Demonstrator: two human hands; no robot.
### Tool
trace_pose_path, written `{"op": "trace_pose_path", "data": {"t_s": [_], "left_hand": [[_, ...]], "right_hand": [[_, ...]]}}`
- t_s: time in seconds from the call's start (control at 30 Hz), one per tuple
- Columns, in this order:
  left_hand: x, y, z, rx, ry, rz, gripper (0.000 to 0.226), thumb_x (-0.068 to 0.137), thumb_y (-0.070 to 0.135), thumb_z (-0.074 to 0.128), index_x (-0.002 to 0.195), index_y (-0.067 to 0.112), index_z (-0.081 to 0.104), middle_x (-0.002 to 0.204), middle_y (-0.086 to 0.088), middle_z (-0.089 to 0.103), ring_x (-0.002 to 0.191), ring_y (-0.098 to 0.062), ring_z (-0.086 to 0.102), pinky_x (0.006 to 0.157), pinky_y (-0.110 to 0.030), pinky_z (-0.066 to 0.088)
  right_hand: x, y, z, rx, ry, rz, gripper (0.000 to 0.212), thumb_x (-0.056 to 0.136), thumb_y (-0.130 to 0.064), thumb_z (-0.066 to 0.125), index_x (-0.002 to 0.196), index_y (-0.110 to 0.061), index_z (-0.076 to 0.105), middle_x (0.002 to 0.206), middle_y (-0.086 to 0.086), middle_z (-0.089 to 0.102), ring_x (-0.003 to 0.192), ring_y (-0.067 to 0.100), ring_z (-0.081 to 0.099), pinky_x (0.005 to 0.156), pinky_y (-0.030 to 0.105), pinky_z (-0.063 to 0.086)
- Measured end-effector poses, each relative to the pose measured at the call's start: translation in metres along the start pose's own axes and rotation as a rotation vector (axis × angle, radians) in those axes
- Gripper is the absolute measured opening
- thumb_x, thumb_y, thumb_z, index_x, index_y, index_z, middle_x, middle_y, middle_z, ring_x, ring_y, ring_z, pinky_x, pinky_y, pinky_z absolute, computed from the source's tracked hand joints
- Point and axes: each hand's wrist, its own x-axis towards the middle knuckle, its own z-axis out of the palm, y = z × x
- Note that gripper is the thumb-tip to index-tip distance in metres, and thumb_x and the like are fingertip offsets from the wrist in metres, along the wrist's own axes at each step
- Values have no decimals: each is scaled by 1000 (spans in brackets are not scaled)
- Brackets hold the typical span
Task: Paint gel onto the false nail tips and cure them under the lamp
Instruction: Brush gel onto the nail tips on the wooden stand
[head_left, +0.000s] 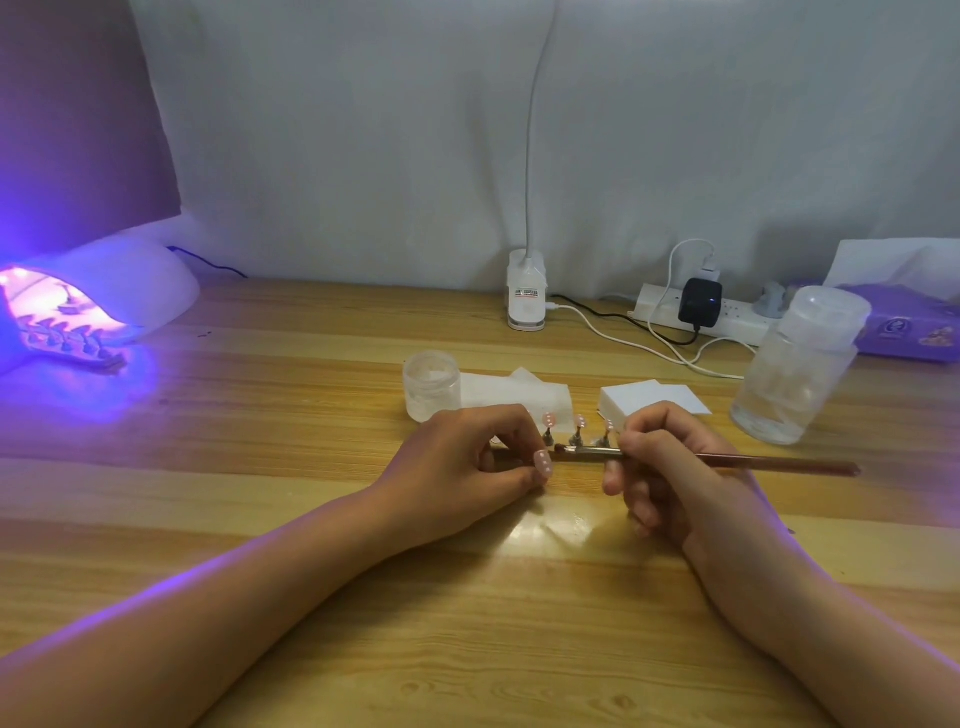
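Tip (543, 462): front-right of jar (431, 384), pinched in left hand (462, 460).
Brush (727, 460): right hand (675, 470) pinches it near ferrule.
Handling: tip light, thin, likely slick when wet; hold by stand, not face.
Lamp (130, 280): far left of jar, lit.

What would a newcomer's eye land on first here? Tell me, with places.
The curing lamp at the far left stands out first, glowing violet over a row of nail tips. Next, at the centre of the wooden table, the left hand pinches a pink nail tip while the right hand holds a brush pointed toward it.
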Motion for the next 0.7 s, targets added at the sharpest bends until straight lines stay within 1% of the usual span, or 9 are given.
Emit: {"op": "trace_pose_path", "data": {"t_s": [0.07,0.13,0.2,0.27,0.33,0.4,0.57,0.7], "left_hand": [[0,-1,1,7,-1,3,11,84,20,75,83,29,68,81,21,66,57,-3,47,59,-23,38],[0,-1,1,16,8,3,8,85,20,75,84,25,69,75,24,63,58,-3,48,59,-21,36],[0,-1,2,22,17,7,6,86,21,75,86,23,69,78,22,64,59,-3,48,59,-21,36],[0,-1,2,16,16,16,5,86,21,74,87,23,70,81,18,65,59,-3,48,59,-21,36],[1,-1,1,14,8,21,4,86,21,74,87,23,70,83,16,66,59,-4,47,58,-22,36],[1,-1,1,18,7,21,4,86,22,74,88,24,70,84,16,66,59,-5,46,58,-23,38],[1,-3,2,24,16,11,5,87,25,74,86,28,69,80,21,64,58,-4,46,57,-22,37],[1,-4,2,27,23,10,5,87,24,74,86,26,70,78,23,63,57,-5,46,56,-20,35]], "right_hand": [[1,-1,2,-8,-10,-7,18,90,-20,61,74,-27,61,70,12,67,47,14,45,47,21,42],[-1,-2,5,-39,-48,-9,10,81,-34,66,75,-28,61,73,13,70,49,13,44,49,22,41],[-2,-3,7,-67,-66,-13,16,73,-44,65,75,-28,61,76,14,72,50,13,44,49,21,41],[-3,-2,7,-91,-51,-19,18,78,-41,64,80,-24,60,78,13,73,50,13,44,48,21,40],[-2,-1,7,-119,-38,-14,14,86,-33,62,83,-20,59,79,12,74,51,13,45,50,23,40],[-2,1,6,-131,-34,-8,10,91,-28,61,84,-20,59,79,12,74,51,12,45,51,23,41],[-1,2,5,-130,-28,3,9,93,-24,60,84,-21,61,77,13,73,51,12,48,52,24,43],[0,3,4,-129,-11,6,12,94,-21,60,82,-23,62,75,13,73,51,12,50,51,24,44]]}}
